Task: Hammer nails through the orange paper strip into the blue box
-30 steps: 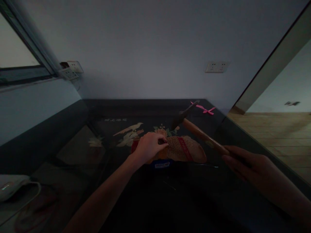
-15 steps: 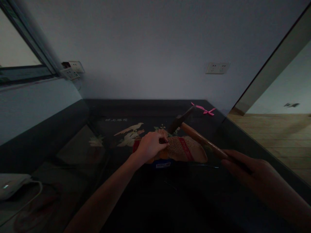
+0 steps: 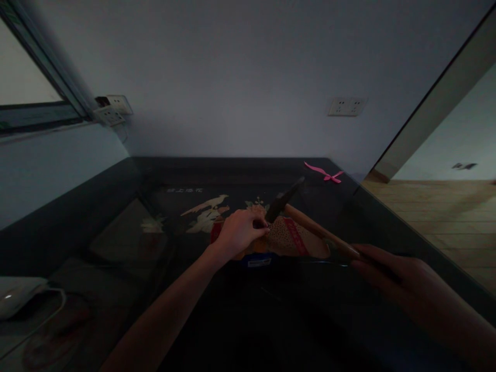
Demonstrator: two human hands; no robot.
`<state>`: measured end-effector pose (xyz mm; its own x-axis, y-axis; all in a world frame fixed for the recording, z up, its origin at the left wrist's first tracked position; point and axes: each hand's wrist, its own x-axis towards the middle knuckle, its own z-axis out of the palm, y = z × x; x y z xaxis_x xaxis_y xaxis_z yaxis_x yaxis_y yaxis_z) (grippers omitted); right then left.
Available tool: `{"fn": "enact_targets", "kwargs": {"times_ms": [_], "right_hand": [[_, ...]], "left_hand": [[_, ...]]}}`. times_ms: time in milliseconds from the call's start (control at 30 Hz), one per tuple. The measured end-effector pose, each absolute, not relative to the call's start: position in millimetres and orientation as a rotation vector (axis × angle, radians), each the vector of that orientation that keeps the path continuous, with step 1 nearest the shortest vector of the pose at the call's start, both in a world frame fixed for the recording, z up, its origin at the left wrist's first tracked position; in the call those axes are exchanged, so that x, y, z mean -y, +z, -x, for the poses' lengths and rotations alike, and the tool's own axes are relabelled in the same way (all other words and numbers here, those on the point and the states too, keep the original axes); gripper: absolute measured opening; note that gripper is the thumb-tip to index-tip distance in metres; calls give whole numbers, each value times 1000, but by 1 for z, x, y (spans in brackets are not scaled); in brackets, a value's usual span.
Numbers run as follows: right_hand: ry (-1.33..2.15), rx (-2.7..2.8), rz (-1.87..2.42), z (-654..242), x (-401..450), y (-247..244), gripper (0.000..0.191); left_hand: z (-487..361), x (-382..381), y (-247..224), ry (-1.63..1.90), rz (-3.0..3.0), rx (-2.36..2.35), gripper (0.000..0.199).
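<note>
My right hand (image 3: 391, 271) is wrapped round the wooden handle of a hammer (image 3: 318, 229). The hammer's dark head is right beside the fingertips of my left hand (image 3: 244, 230); I cannot tell whether it touches anything. Thumb and forefinger of that left hand are pinched together, and whatever small thing they hold is hidden. Beneath them lies a tan, dark-speckled piece (image 3: 310, 243) with red bands, its kind unclear. Under its near side shows a blue packet (image 3: 259, 261) with a white label.
All this rests on a dark glossy table (image 3: 232, 320) printed with birds and flowers. A pink ribbon (image 3: 329, 177) lies at the far right corner. At the left edge is a white device (image 3: 19, 297) with a cable. Wall sockets (image 3: 346, 106) sit behind.
The hammer's head has come down and slightly left, closer to my left fingertips. My left hand keeps its pinch in nearly the same place.
</note>
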<state>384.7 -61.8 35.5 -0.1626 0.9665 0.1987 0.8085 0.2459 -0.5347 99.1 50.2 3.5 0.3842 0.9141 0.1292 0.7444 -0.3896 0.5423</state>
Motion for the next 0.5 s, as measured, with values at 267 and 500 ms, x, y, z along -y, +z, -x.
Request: {"fn": "enact_targets", "kwargs": {"times_ms": [267,500], "right_hand": [[446,1953,1629,-383,62,36,39],[497,1930,1665,-383,61,25,36]], "left_hand": [[-99,-50,3,616,-2241,-1416,12],[-97,-52,3,588,-2290,-1426,15]]}}
